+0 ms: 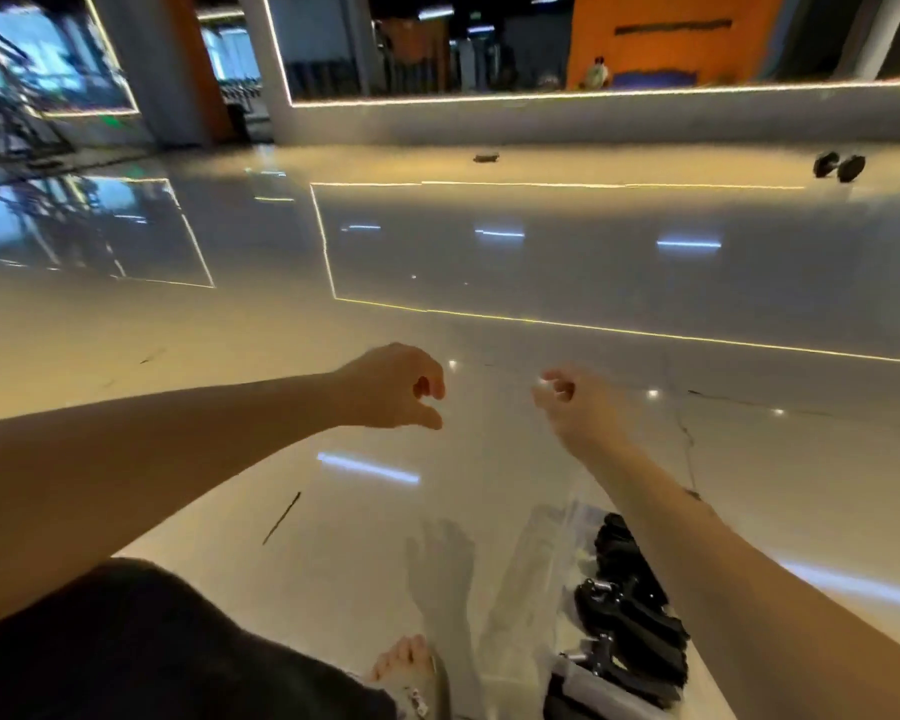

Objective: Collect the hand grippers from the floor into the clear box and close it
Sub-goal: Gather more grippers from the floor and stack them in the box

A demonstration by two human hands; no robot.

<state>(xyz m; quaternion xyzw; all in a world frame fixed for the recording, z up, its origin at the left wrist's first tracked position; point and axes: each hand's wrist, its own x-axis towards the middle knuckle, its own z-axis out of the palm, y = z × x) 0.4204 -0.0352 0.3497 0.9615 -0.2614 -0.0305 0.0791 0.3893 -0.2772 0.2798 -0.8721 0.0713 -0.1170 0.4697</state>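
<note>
The clear box stands on the floor at the bottom right, under my right forearm. Several black hand grippers lie inside it. Its clear lid stands raised and is only faintly visible between my hands. My left hand has thumb and fingers curled at the lid's upper left corner. My right hand pinches the upper right corner. A small dark object, too far off to identify, lies on the floor near the far wall.
A black dumbbell lies at the far right by the mirrored wall. My sandalled foot and black-clothed knee are at the bottom. The glossy floor has a dark scuff and stretches ahead.
</note>
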